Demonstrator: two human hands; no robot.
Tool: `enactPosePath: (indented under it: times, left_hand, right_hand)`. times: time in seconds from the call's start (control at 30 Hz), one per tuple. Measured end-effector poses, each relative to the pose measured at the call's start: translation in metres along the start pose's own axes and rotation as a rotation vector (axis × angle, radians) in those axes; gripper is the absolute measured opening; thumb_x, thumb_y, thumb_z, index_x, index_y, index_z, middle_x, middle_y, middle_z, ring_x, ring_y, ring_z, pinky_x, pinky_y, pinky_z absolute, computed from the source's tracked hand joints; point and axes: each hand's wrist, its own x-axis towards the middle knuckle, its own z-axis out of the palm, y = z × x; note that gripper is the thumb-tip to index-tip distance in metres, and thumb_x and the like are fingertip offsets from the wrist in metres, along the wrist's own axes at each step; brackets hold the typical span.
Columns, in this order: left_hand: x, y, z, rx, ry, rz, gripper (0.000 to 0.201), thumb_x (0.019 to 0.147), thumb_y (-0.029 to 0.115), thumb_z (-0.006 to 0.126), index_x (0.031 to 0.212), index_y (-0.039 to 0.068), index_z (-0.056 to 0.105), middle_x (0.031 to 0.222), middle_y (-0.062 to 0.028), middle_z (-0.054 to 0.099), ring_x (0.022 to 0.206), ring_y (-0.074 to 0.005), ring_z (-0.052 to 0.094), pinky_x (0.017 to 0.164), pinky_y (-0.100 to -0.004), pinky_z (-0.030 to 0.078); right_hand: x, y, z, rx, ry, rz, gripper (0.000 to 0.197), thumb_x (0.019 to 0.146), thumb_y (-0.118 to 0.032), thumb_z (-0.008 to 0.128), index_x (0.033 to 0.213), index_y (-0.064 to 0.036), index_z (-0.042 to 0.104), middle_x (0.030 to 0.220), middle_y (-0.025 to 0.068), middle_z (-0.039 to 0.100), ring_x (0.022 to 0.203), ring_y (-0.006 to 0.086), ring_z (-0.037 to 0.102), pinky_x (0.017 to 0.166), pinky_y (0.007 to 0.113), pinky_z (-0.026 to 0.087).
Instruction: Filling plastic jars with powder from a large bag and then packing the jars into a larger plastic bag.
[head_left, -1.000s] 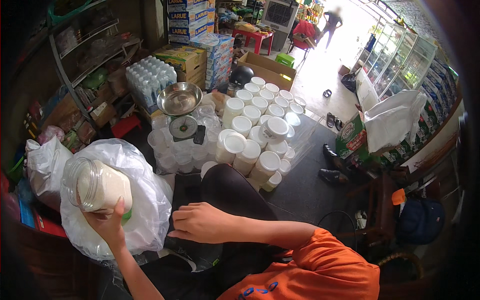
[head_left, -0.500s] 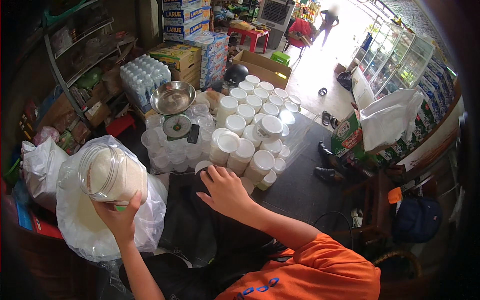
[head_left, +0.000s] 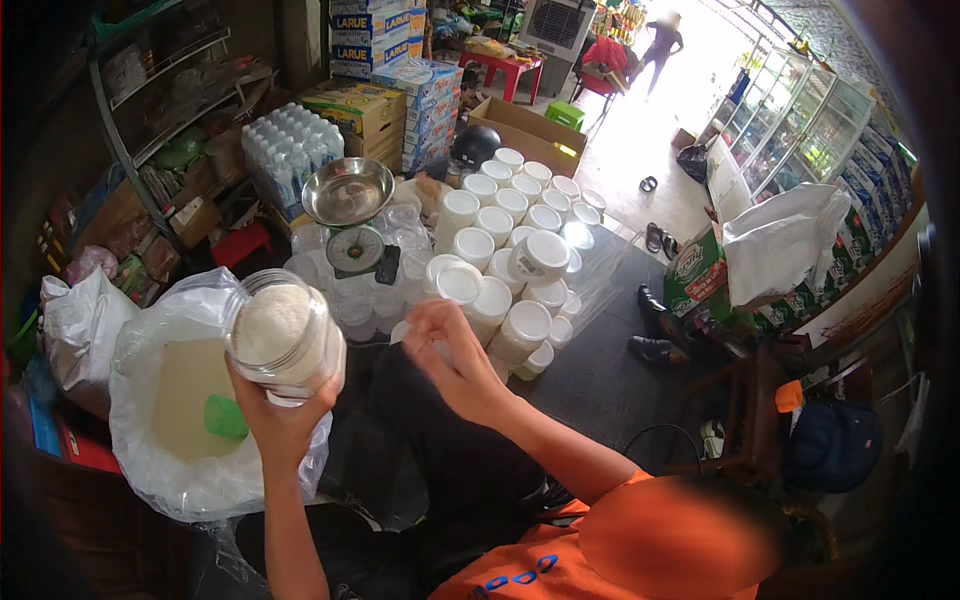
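Observation:
My left hand point(head_left: 290, 415) is closed around a clear plastic jar point(head_left: 285, 335). The lidless jar holds white grains heaped near its mouth. It is tilted over the right side of a large plastic-lined container point(head_left: 135, 400) of pale grains, where a green cup point(head_left: 226, 416) lies partly sunk. My right hand point(head_left: 455, 360) hovers near the closest white-lidded jars, its fingers bent and blurred. A white edge point(head_left: 399, 332) shows beside its fingertips; whether the hand grips anything is unclear. Many filled jars point(head_left: 527, 320) with white lids stand grouped ahead of it.
A dial scale point(head_left: 354, 250) with a steel bowl point(head_left: 348, 191) stands ahead, among clear empty jars point(head_left: 400, 232). Stacked cartons point(head_left: 430, 100) and bottled packs point(head_left: 290, 150) are behind. A white sack point(head_left: 85, 335) leans at left. Shoes point(head_left: 655, 350) lie at right; a person point(head_left: 660, 50) stands far off.
The jar in my left hand has moved right, uncovering the grains and green cup. My right hand has lifted off the dark cloth over my knee, and its fingers have curled.

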Motion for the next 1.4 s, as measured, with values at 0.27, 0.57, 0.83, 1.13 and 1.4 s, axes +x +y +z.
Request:
enactPosePath:
  times: [0.27, 0.57, 0.83, 1.13, 1.4]
  left_hand:
    - [-0.019, 0.0, 0.047, -0.111, -0.192, -0.022, 0.097, 0.062, 0.025, 0.101, 0.138, 0.0, 0.047, 0.127, -0.0154, 0.064, 0.112, -0.0259, 0.065, 0.095, -0.0407, 0.054]
    - [-0.035, -0.007, 0.072, -0.028, -0.3, 0.108, 0.109, 0.068, 0.029, 0.097, 0.153, -0.002, 0.036, 0.144, -0.0243, 0.053, 0.133, -0.0403, 0.056, 0.11, -0.0466, 0.045]
    - [-0.026, -0.015, 0.064, 0.032, -0.424, 0.184, 0.133, 0.066, 0.032, 0.099, 0.162, -0.001, 0.013, 0.16, -0.03, 0.029, 0.15, -0.044, 0.035, 0.123, -0.0509, 0.03]
    - [-0.031, -0.017, 0.061, 0.108, -0.452, 0.205, 0.133, 0.066, 0.038, 0.098, 0.163, 0.0, 0.015, 0.162, -0.0264, 0.029, 0.149, -0.0437, 0.034, 0.123, -0.0515, 0.03]
    - [-0.033, -0.013, 0.064, 0.178, -0.408, 0.254, 0.137, 0.061, 0.041, 0.1, 0.162, -0.001, 0.018, 0.164, -0.0269, 0.024, 0.151, -0.0439, 0.026, 0.123, -0.053, 0.026]
  right_hand:
    - [0.0, -0.046, 0.006, -0.368, -0.112, -0.152, 0.128, 0.073, -0.046, 0.094, 0.162, -0.0005, 0.015, 0.156, 0.0275, 0.038, 0.147, 0.0407, 0.041, 0.12, 0.048, 0.036]
    - [-0.001, -0.041, -0.024, -0.434, -0.041, 0.02, 0.106, 0.069, -0.035, 0.096, 0.151, 0.0005, 0.038, 0.143, 0.0209, 0.056, 0.135, 0.0327, 0.057, 0.104, 0.046, 0.054]
    - [0.003, -0.033, -0.023, -0.42, 0.008, 0.069, 0.105, 0.068, -0.029, 0.096, 0.15, -0.0015, 0.036, 0.141, 0.0243, 0.056, 0.134, 0.0348, 0.058, 0.103, 0.049, 0.056]
    - [-0.004, -0.031, -0.032, -0.417, 0.019, 0.071, 0.106, 0.069, -0.031, 0.096, 0.151, 0.0008, 0.035, 0.143, 0.0234, 0.054, 0.133, 0.0338, 0.058, 0.105, 0.048, 0.055]
    - [-0.008, -0.031, -0.042, -0.36, 0.019, 0.08, 0.111, 0.069, -0.032, 0.098, 0.155, -0.0044, 0.033, 0.15, 0.0191, 0.047, 0.141, 0.0281, 0.049, 0.108, 0.045, 0.052]
